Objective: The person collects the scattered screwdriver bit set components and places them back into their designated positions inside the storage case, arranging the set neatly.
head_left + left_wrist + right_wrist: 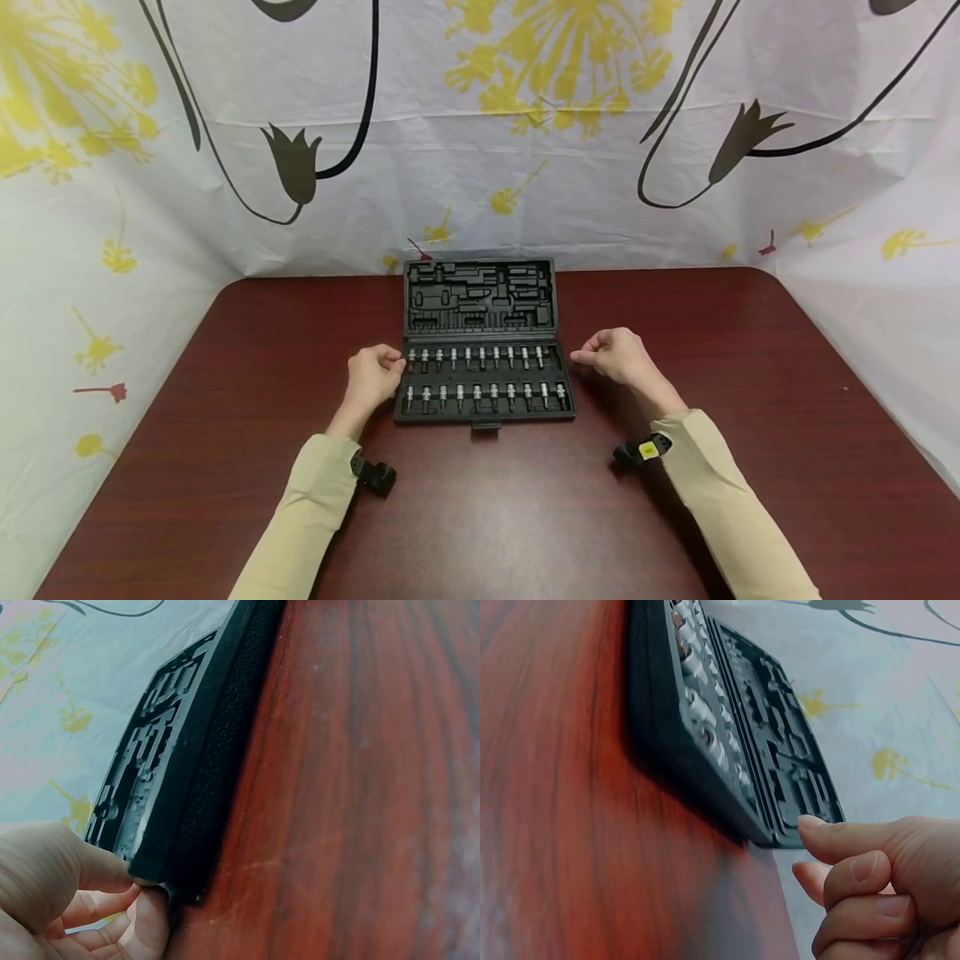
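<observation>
A black bit socket case (486, 419) lies open on the table, its hinged lid (480, 296) laid back at the far side. Two rows of silver bit sockets (477, 398) stand in the near half. My left hand (372, 373) pinches the case's left edge with thumb and fingers; the left wrist view shows the thumb (112, 871) at the case corner. Just off the right edge hovers my right hand (617, 357), holding nothing. Its thumb is extended and its other fingers loosely curled; in the right wrist view the thumb tip (811, 823) overlaps the lid.
Underneath is a dark red-brown wooden table (480, 517) with rounded far corners. Behind it hangs a white cloth (525, 217) printed with yellow and grey flowers. A latch (486, 426) juts from the case's near side. Each wrist wears a small black camera (378, 477).
</observation>
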`<control>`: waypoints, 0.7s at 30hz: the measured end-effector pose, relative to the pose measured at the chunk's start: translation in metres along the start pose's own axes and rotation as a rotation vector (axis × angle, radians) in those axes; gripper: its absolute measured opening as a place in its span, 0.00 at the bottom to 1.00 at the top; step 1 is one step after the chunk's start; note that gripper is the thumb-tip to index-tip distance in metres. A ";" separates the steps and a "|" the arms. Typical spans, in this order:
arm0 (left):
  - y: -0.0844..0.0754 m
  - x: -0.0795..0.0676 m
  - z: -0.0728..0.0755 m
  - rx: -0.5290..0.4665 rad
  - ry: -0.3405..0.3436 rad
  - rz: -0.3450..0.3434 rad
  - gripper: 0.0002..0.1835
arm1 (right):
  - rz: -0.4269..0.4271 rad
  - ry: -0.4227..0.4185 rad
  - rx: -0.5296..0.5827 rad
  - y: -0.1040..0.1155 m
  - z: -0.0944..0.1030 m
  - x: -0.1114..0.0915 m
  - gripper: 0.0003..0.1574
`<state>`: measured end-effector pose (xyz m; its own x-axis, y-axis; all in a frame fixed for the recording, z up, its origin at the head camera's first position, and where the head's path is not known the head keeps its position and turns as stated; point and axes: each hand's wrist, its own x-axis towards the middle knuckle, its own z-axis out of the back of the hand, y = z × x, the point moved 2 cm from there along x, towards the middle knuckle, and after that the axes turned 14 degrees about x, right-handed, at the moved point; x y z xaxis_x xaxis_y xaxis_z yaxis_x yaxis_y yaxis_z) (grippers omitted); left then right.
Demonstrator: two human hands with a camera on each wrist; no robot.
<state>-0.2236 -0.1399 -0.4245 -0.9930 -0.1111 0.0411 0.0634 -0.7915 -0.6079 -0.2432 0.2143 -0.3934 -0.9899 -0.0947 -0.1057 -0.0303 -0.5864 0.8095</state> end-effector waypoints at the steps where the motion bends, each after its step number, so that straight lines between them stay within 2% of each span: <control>1: 0.000 0.000 0.000 0.000 0.000 0.000 0.07 | -0.008 -0.004 0.001 -0.002 0.002 -0.001 0.15; 16: 0.000 0.000 0.001 -0.007 0.006 0.005 0.07 | -0.053 0.002 0.009 -0.017 0.024 -0.017 0.15; 21: 0.000 0.000 0.001 -0.004 0.011 0.006 0.07 | -0.026 -0.022 -0.007 -0.021 0.030 -0.021 0.15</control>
<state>-0.2232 -0.1401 -0.4238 -0.9936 -0.1093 0.0286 0.0691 -0.7884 -0.6112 -0.2260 0.2530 -0.3911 -0.9915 -0.0616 -0.1143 -0.0556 -0.5942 0.8024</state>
